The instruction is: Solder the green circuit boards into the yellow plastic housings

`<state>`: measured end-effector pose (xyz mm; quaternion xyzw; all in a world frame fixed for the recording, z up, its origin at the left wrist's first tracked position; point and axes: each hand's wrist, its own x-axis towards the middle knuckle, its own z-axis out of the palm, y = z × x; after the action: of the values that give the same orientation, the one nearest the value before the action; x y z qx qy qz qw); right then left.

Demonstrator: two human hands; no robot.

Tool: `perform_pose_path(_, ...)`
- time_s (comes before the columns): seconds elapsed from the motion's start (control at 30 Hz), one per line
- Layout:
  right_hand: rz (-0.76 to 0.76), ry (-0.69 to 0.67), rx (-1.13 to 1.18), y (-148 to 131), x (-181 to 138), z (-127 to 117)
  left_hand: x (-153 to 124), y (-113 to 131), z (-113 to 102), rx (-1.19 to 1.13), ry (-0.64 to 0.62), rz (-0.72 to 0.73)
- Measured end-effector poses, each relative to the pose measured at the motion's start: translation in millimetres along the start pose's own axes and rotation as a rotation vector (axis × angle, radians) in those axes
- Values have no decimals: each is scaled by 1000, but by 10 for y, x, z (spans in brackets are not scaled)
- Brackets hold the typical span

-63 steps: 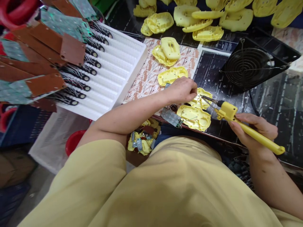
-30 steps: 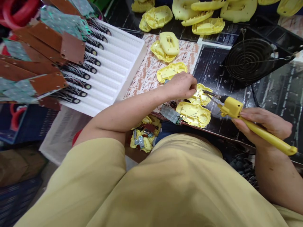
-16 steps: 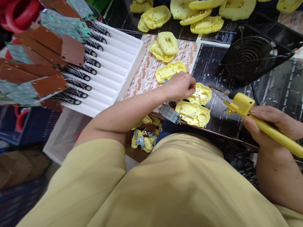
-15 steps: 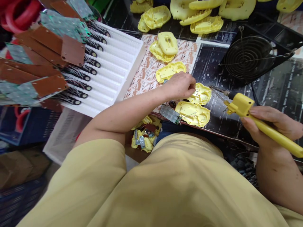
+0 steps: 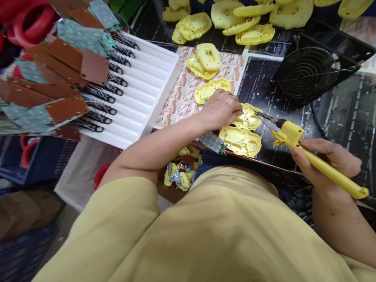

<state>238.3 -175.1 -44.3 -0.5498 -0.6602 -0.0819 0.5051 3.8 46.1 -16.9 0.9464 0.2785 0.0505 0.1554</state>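
Note:
My right hand (image 5: pixel 326 160) is wrapped round the handle of a yellow soldering iron (image 5: pixel 290 135) with a trigger-gun shape. Its dark tip and a thin feed tube reach the right part of a yellow plastic shell half (image 5: pixel 249 117). My left hand (image 5: pixel 221 107) is closed with its fingertips at the left side of that shell; what they pinch, if anything, is hidden. Just below lies a second yellow shell half (image 5: pixel 242 141), with a grey circuit board (image 5: pixel 211 141) wired to it. Another open yellow shell (image 5: pixel 210 90) sits behind my left hand.
A white ridged foam tray (image 5: pixel 147 86) on the left bears several circuit boards (image 5: pixel 67 58) with wired round parts. A black fan (image 5: pixel 305 72) stands at the back right. More yellow shells (image 5: pixel 195 25) lie along the back. Below the table edge is a box of shell parts (image 5: pixel 182 170).
My right hand has moved the soldering iron left, bringing its tip onto the upper shell. My left hand has turned slightly and stays at that shell. The view has shifted a little.

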Motion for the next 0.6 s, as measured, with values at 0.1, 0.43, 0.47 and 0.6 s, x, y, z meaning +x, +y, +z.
perform_pose_path(0.1,25,-3,7,-21,-32,-10,-34,-17,4,-48,40,-34)
perform_pose_path(0.43,-68,-78,-34,3,-87,-48,59,27,-26,-107,-88,-88)
perform_pose_path(0.47,-83,-85,-17,-11,-55,-37,63,31,-33,-108,-89,-84)
perform_pose_path(0.6,-100,-128,31,-56,35,10,80,48,-62,-103,-114,-88)
